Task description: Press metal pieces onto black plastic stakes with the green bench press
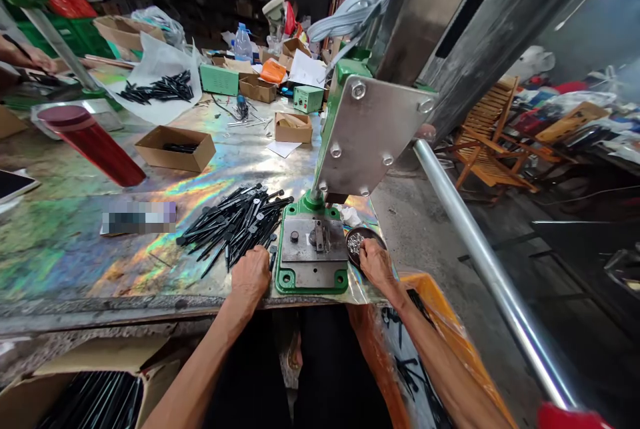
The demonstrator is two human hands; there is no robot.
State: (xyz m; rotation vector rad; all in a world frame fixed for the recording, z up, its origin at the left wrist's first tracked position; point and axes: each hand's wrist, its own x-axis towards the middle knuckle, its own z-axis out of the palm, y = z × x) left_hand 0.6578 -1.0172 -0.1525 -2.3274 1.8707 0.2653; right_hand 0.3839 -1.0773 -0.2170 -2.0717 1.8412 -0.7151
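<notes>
**Live from a busy little workshop!**

We're seeing a small production workshop here, folks: a green bench press (311, 249) on a metal tabletop (65, 242), heaps of black plastic parts (230, 229), cardboard boxes (175, 149), green electrical units (219, 79), and a bare concrete floor (415, 229) beside a folding wooden chair (487, 142).

No legible text anywhere; table label (139, 217) blurred.
</notes>
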